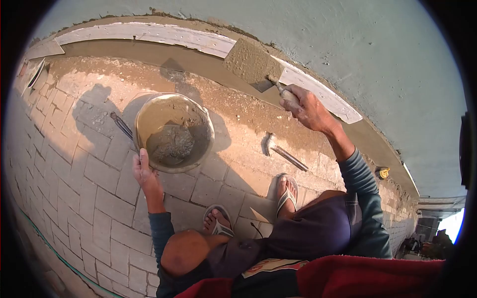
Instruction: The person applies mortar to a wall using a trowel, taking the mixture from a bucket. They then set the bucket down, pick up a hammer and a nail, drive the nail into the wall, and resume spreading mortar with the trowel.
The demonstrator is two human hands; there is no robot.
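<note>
A round bucket (210,130) with wet grey mortar (171,143) inside stands on the paving. The thumb of my left hand (145,174) lies on its near-left rim, the fingers against the outside. My right hand (309,110) is wrapped round the handle of a trowel (288,94). The trowel's blade, covered by mortar (252,62), is at the base of the wall, between two pale boards, the left one (184,37) and the right one (323,94). Below my right hand, a hammer (289,158) lies on the ground.
Dark-handled pliers (121,124) lie left of the bucket. A small yellow object (383,173) sits near the wall at right. The grey wall (377,64) runs along the top and right. My sandalled feet are on the paving (104,174) below the bucket and hammer.
</note>
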